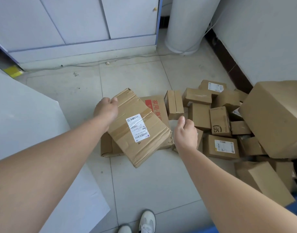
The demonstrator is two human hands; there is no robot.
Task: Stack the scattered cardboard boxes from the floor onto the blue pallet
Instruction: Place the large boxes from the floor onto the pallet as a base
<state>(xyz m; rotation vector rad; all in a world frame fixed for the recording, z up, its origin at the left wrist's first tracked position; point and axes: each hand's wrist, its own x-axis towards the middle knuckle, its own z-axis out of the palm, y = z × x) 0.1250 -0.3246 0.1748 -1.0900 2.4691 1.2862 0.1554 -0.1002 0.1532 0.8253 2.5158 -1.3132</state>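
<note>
A flat cardboard box with a white shipping label (137, 125) lies tilted over a red-printed box (157, 105) and a flattened one (107, 147) on the tiled floor. My left hand (105, 110) grips its far left edge, thumb on top. My right hand (185, 132) hovers beside its right corner with loosely curled fingers and holds nothing. Several small boxes (220, 121) lie scattered to the right. A large box (275, 118) leans at the far right. A strip of the blue pallet (295, 203) shows at the lower right, behind a box (265, 180).
A white cabinet (77, 22) stands along the back, with a white cylinder (186, 24) in the corner. A pale panel (26, 123) fills the left side. A thin cable (87, 64) runs along the cabinet's base. My shoes (146, 222) stand on bare tiles at the bottom.
</note>
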